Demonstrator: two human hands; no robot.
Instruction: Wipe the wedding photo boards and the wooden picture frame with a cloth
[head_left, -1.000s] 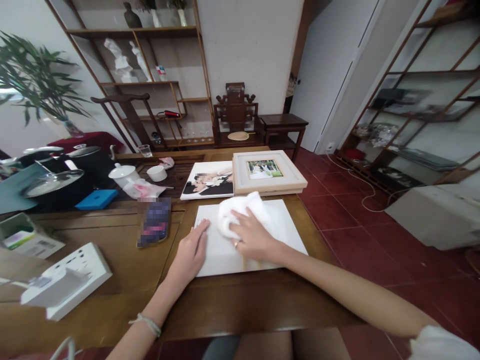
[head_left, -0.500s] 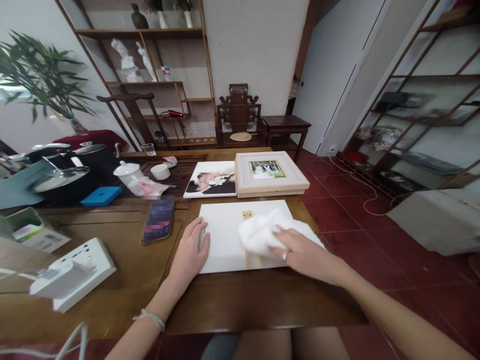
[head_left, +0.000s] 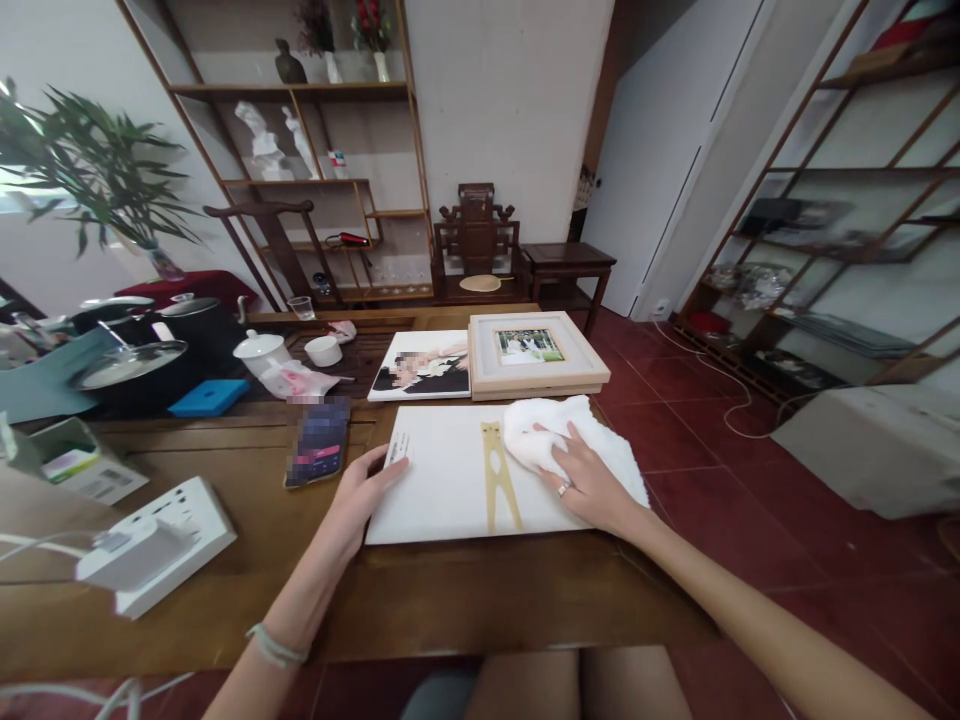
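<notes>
A white panel [head_left: 442, 480] lies flat on the table before me, a gold easel-type stand [head_left: 495, 475] on its upper face and a small printed label [head_left: 397, 450] at its left end. My left hand [head_left: 365, 492] grips the panel's left edge, thumb on top, with the other fingers partly hidden along the side. On the panel's right part, my right hand [head_left: 581, 480], wearing a ring, presses a bunched white towel [head_left: 607, 450]. The towel spreads past the panel's right edge. Behind the panel are a photo print [head_left: 420, 370] and a light wooden picture frame [head_left: 592, 375] with a picture in it.
A phone [head_left: 322, 445] lies left of the panel. Farther left are a white power strip [head_left: 176, 550], an open box [head_left: 97, 465], a blue box [head_left: 210, 398], a lidded pan [head_left: 135, 375] and white cups [head_left: 324, 350]. The table's right edge is close to the towel.
My left hand has shifted from the panel's top to its left edge. The right hand and towel have moved right, uncovering the gold stand. The panel is turned slightly, and the view has tilted up a little.
</notes>
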